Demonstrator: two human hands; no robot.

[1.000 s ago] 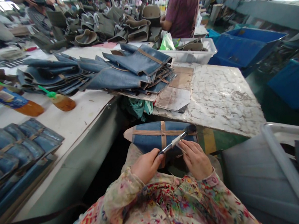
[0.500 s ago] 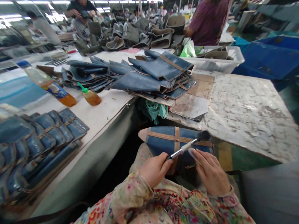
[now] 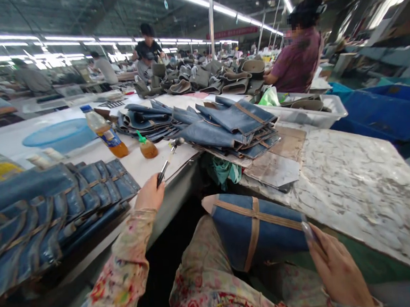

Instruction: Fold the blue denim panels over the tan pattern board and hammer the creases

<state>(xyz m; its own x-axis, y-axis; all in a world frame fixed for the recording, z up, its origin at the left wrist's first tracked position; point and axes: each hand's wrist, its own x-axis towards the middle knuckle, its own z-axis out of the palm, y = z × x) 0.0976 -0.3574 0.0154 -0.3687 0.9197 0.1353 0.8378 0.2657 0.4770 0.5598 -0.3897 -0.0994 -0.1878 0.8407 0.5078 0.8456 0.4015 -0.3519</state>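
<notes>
My left hand (image 3: pixel 150 194) is closed round the black grip of a hammer (image 3: pixel 164 168), held out over the front edge of the table. The hammer's head (image 3: pixel 178 141) is blurred near the leather stack. Across my lap lies a blue leather piece (image 3: pixel 228 227) with crossed brown strips, drawn over a form whose pale pointed tip (image 3: pixel 209 203) sticks out at the left. At its right end is my right hand (image 3: pixel 336 261), fingers closed on a pale, shiny flat piece (image 3: pixel 306 230) whose kind I cannot make out.
Blue leather pieces (image 3: pixel 224 126) are stacked ahead, with more in rows (image 3: pixel 52 198) at left. A bottle of amber liquid (image 3: pixel 109 137) and a small green-tipped bottle (image 3: pixel 148 146) stand between. A worn white board (image 3: pixel 356 179) lies right; a co-worker (image 3: pixel 297 61) stands beyond a white bin (image 3: pixel 332 110).
My left hand has swung left and forward with the hammer, away from the blue leather piece. My right hand has shifted right, to the piece's end. The view has tilted up.
</notes>
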